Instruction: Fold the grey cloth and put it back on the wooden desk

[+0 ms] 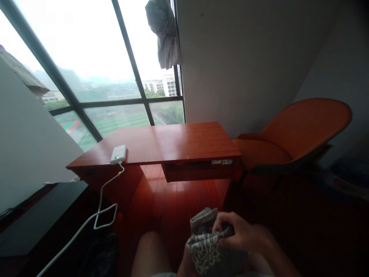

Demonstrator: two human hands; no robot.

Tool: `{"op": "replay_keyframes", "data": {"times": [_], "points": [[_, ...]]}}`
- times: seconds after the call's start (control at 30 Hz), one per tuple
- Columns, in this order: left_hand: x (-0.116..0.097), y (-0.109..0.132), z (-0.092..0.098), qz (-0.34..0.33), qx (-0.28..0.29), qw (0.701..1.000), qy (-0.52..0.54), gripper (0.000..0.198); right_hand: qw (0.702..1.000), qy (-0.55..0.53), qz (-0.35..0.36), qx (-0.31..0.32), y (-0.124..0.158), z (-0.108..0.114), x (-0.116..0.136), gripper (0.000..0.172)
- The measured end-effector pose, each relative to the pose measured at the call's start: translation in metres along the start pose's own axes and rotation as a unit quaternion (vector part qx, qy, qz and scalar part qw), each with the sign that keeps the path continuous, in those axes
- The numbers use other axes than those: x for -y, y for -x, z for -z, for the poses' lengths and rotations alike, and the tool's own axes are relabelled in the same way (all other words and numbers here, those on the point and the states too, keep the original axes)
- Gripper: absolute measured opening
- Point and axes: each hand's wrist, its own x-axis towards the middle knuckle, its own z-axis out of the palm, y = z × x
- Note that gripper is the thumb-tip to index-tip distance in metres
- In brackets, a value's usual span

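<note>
A grey cloth with a white scroll pattern is bunched over my lap. My right hand pinches a folded edge of it between thumb and fingers. At the cloth's lower left, part of my left hand shows. Its fingers are hidden behind the fabric. A plainer grey fold with a pale hem stands up beyond the patterned part. My bare knee is to the left of the cloth.
Ahead stands a reddish wooden desk with a white power bank near its front edge. From that, a white cable hangs and runs toward the lower left. An orange chair is at right; a dark surface lies at left.
</note>
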Motion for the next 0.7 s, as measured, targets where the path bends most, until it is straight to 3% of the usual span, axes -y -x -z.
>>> {"op": "replay_keyframes", "data": {"times": [0.07, 0.17, 0.33, 0.47, 0.57, 0.7], "points": [[0.000, 0.001, 0.000, 0.012, 0.007, 1.000, -0.009, 0.032, 0.998, -0.046, 0.008, -0.043, -0.011, -0.001, -0.009, 0.018], [-0.001, 0.005, -0.001, 0.016, 0.016, 1.000, -0.016, 0.040, 0.993, -0.020, 0.005, -0.116, -0.031, -0.005, -0.032, 0.015], [-0.005, 0.011, -0.003, 0.004, 0.020, 1.000, -0.011, 0.058, 0.989, 0.045, 0.000, -0.142, -0.041, -0.012, -0.053, 0.023], [-0.005, 0.011, 0.001, 0.003, 0.006, 1.000, -0.031, 0.056, 0.983, 0.046, -0.002, -0.177, -0.043, -0.010, -0.069, 0.028], [-0.012, 0.009, 0.001, 0.001, -0.026, 0.999, -0.039, 0.058, 0.974, 0.013, -0.020, -0.223, -0.049, -0.007, -0.106, 0.030], [-0.032, 0.003, -0.006, -0.050, -0.088, 0.995, 0.010, 0.049, 0.932, -0.072, -0.106, -0.340, -0.047, -0.014, -0.174, 0.034]]}}
